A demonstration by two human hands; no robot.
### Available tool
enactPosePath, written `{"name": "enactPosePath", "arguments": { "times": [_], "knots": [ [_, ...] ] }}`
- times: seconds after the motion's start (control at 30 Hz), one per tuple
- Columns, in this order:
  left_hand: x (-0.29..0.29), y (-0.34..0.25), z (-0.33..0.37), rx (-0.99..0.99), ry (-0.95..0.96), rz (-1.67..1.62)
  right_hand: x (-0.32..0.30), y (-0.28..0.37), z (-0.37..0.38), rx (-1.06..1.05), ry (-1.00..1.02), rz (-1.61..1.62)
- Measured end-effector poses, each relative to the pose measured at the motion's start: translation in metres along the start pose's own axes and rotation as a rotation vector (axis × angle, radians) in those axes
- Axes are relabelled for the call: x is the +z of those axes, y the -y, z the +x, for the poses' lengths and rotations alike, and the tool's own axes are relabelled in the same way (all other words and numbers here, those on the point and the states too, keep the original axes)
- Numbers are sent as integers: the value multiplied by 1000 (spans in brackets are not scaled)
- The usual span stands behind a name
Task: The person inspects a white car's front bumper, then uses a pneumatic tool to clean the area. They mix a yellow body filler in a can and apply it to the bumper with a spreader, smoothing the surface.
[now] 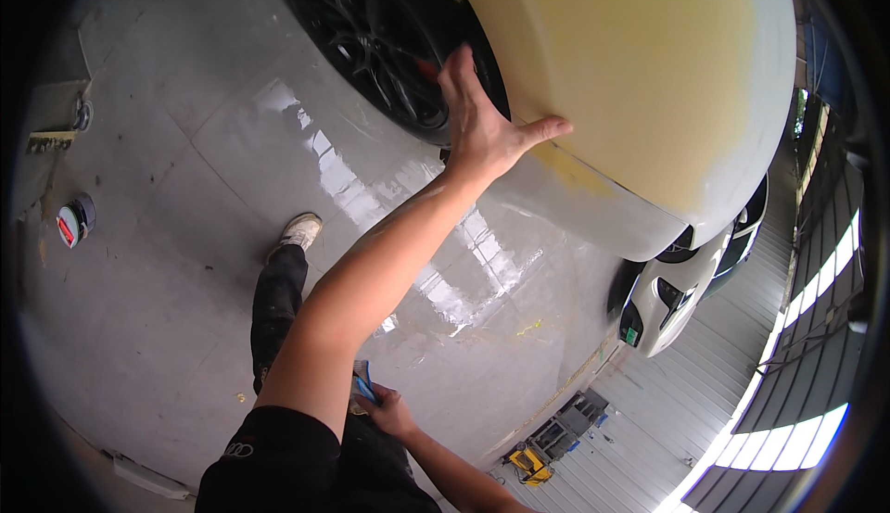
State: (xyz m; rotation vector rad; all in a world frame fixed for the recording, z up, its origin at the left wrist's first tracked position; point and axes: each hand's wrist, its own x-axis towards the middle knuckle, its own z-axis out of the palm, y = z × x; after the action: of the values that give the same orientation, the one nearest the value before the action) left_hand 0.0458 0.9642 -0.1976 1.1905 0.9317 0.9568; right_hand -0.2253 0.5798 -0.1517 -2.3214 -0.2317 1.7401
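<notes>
Grip spread apart, the left hand (477,133) lies at the edge of the yellowish car panel (649,68), upper right, while the right hand (387,411), lower centre, clamps a blue-grey pad (362,380).

The car body (640,77) before me looks smooth and matt, almost chalky; its wheel (371,50) has a dark gloss. My sleeve (269,462) and trousers (278,295) are dull cloth. The smooth floor (167,300) throws back light in shiny patches, and the white car (684,281) is glossy.
</notes>
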Motion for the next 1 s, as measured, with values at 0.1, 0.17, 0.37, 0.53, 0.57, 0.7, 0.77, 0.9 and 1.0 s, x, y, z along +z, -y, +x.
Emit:
{"name": "enactPosePath", "arguments": {
  "times": [0.1,0.17,0.37,0.53,0.57,0.7,0.77,0.9,1.0],
  "knots": [
    [8,10,-13,-39,-24,11,2,-12,3,-16,-16,21],
    [11,21,-17,-17,-39,63,3,-18,5,-18,-22,57],
    [-6,72,-40,-178,-124,98,-1,-45,-2,-192,-76,223],
    [-100,102,-187,-359,132,397,-22,-97,4,-62,-115,252],
    [-119,96,-241,-365,232,606,-27,-113,4,-105,-158,255],
    [-140,39,-428,-517,726,768,-63,-179,4,-218,-367,287],
    [-110,8,-494,-619,906,746,-93,-213,-10,-257,-464,312],
    [-10,-26,-562,-577,1069,620,-165,-258,-55,-415,-769,96],
    [67,-32,-579,-504,993,731,-224,-274,-87,-480,-867,105]
  ]
}}
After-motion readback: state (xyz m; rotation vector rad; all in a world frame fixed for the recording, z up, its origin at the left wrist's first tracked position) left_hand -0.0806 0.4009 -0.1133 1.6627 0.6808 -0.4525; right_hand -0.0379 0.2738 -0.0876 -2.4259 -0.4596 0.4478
